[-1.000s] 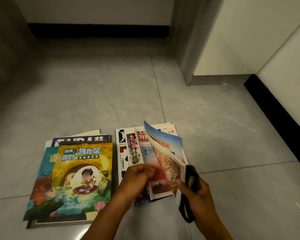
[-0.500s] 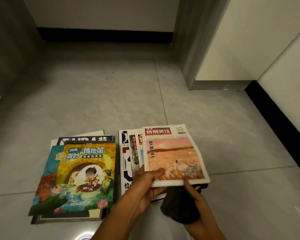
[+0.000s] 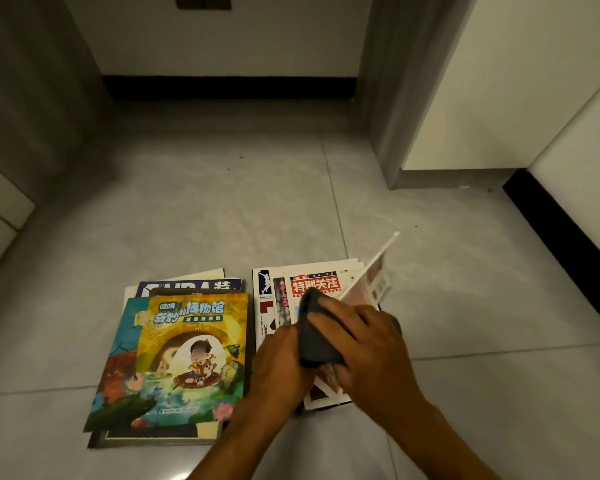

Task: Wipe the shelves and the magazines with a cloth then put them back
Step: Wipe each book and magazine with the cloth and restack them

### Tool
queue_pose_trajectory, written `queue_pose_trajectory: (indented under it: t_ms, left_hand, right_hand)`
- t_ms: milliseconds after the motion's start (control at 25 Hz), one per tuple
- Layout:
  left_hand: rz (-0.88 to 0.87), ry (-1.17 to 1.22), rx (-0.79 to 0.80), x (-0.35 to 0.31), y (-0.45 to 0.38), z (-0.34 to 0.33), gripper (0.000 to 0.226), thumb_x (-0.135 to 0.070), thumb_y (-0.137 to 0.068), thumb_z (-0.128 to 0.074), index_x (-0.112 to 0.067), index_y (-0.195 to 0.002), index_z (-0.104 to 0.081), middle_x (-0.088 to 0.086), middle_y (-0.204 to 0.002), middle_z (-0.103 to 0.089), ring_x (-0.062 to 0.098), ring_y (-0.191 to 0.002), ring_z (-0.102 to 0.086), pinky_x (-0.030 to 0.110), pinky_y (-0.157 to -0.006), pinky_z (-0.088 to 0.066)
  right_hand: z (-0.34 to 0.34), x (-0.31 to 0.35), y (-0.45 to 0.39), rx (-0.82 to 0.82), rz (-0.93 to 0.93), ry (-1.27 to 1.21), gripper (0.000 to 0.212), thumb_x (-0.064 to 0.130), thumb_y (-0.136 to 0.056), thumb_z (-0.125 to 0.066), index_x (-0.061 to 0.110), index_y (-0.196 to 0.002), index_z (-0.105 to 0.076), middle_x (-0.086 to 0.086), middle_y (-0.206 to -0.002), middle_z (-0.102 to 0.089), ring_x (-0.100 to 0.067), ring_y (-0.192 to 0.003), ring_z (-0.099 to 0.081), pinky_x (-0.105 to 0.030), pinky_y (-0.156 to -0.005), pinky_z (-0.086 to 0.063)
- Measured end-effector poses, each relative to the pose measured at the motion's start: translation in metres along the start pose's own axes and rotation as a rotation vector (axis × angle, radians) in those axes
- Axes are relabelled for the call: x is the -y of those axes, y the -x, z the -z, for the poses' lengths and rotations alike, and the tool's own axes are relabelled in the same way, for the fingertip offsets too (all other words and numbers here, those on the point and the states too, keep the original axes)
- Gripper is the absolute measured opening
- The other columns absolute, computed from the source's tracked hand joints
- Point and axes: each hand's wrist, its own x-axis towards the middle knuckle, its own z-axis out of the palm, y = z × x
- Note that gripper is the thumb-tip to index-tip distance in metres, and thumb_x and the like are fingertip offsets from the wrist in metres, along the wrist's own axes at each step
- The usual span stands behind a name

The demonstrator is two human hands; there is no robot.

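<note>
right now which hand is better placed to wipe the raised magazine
Right. The right hand already presses the dark cloth against the tilted magazine. The left hand sits at the magazine's near edge, better suited to steadying it.

Floor (image 3: 222, 209): grey glossy tiles with thin seams.
Walls (image 3: 229, 39): pale, with a black skirting board (image 3: 229, 87).
Door frame (image 3: 381, 98): grey, at right.
Light: dim.

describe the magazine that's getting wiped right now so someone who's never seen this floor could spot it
On the grey tiled floor lie two piles; look at the right pile. The magazine stands tilted on edge above it, under the dark cloth, the only one not lying flat.
</note>
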Motion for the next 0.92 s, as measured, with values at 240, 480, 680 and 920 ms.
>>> queue_pose_trajectory:
  t_ms: [240, 480, 680, 920]
  left_hand:
    - [-0.301, 0.242, -0.087, 0.009, 0.013, 0.008, 0.036, -0.028, -0.096, -0.052, -0.030, -0.132, -0.053, -0.008, -0.136, -0.055, 0.016, -0.123, -0.054, 0.040, -0.104, -0.046]
    - [-0.249, 0.312, -0.100, 0.027, 0.013, -0.007, 0.033, -0.018, -0.090, -0.058, -0.015, -0.123, -0.060, 0.006, -0.116, -0.066, 0.023, -0.109, -0.062, 0.039, -0.095, -0.051]
    - [-0.333, 0.281, -0.091, 0.024, 0.015, -0.008, 0.040, -0.038, -0.094, -0.046, -0.030, -0.132, -0.053, -0.009, -0.133, -0.057, 0.013, -0.123, -0.054, 0.041, -0.103, -0.046]
    - [-0.224, 0.273, -0.014, 0.008, 0.004, -0.004, 0.033, -0.026, -0.094, -0.055, -0.027, -0.127, -0.056, -0.004, -0.123, -0.063, 0.013, -0.106, -0.062, 0.034, -0.096, -0.051]
  right_hand:
    - [0.013, -0.067, -0.042, -0.061, -0.206, 0.199, 0.043, 0.029, -0.084, -0.056, 0.018, -0.125, -0.060, -0.005, -0.129, -0.060, -0.033, -0.099, -0.060, -0.040, -0.080, -0.048]
    - [-0.020, -0.008, -0.001, -0.016, 0.103, 0.232, 0.050, 0.034, -0.072, -0.075, 0.023, -0.119, -0.060, -0.002, -0.121, -0.065, -0.029, -0.096, -0.063, -0.043, -0.073, -0.055]
    - [0.018, -0.097, -0.048, -0.078, -0.195, 0.356, 0.037, 0.025, -0.082, -0.060, 0.021, -0.119, -0.063, -0.001, -0.125, -0.061, -0.030, -0.092, -0.056, -0.039, -0.073, -0.047]
    - [-0.013, -0.025, -0.011, 0.033, -0.114, 0.241, 0.038, 0.032, -0.075, -0.075, 0.026, -0.112, -0.066, 0.002, -0.116, -0.065, -0.027, -0.097, -0.061, -0.042, -0.076, -0.055]
